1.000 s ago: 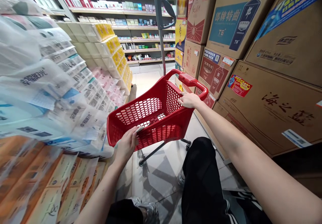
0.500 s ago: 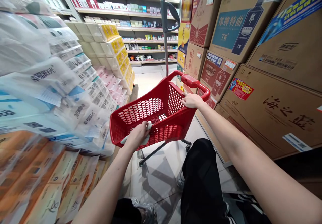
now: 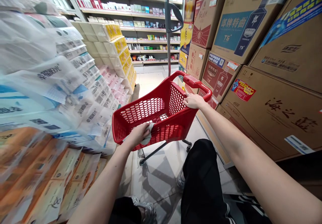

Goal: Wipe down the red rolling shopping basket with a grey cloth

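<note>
A red plastic shopping cart point(image 3: 185, 128) with perforated basket walls stands between the stacks, its handle point(image 3: 193, 81) towards the right. My left hand point(image 3: 138, 134) is closed on a pale cloth point(image 3: 149, 136), pressed against the near rim of the basket. Part of the cloth hangs over the outside of the wall; the rest is hidden under the hand. My right hand point(image 3: 193, 101) grips the basket's rim below the handle, thumb side hidden. I see nothing lying inside the basket.
Wrapped tissue packs point(image 3: 105, 49) and plastic-wrapped bundles point(image 3: 37, 99) are piled on the left. Cardboard boxes point(image 3: 276, 113) stand stacked on the right. Shelves of small goods point(image 3: 151, 26) line the back. A grey pole point(image 3: 168, 49) rises behind the cart. My legs point(image 3: 201, 180) are close below.
The left hand has slid slightly left along the rim with the cloth, and more of the cloth shows beside the fingers. The right hand keeps its place. The view has shifted a little.
</note>
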`<state>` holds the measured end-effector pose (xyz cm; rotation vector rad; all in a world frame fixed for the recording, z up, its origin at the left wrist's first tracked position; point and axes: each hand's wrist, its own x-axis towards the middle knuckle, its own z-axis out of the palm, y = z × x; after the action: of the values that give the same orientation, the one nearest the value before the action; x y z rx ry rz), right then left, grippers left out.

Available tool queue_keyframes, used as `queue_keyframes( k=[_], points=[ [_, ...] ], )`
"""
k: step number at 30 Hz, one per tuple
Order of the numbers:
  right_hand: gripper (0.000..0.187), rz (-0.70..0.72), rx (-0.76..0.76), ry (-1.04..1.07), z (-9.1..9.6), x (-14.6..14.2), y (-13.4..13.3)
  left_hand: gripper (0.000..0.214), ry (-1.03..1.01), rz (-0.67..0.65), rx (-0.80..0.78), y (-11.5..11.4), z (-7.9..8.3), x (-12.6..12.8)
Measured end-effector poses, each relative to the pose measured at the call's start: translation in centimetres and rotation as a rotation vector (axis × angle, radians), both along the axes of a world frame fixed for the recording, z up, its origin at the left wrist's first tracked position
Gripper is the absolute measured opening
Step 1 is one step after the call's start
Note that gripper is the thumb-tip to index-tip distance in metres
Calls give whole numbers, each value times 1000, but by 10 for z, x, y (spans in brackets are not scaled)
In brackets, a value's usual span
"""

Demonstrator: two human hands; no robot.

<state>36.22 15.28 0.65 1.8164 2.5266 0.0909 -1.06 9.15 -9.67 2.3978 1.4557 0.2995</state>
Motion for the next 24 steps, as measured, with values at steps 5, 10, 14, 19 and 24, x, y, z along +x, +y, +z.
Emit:
queue_keyframes(
  k=[5, 10, 14, 19, 24],
  points=[
    [52, 8, -7, -3, 1, -1, -2, 22, 208, -99, 81, 12, 1, 8],
    [53, 13, 14, -20, 1, -1, -2, 28, 334, -49, 151, 11, -1, 22],
    [50, 10, 10, -27, 2, 1, -2, 31, 245, -75, 118, 5, 1, 19],
    [52, 3, -2, -36, 2, 3, -1, 24, 97, -130, 118, -6, 9, 15],
    [52, 11, -3, -35, 2, 0, -3, 19, 100, -143, 110, -6, 5, 13]
  ],
)
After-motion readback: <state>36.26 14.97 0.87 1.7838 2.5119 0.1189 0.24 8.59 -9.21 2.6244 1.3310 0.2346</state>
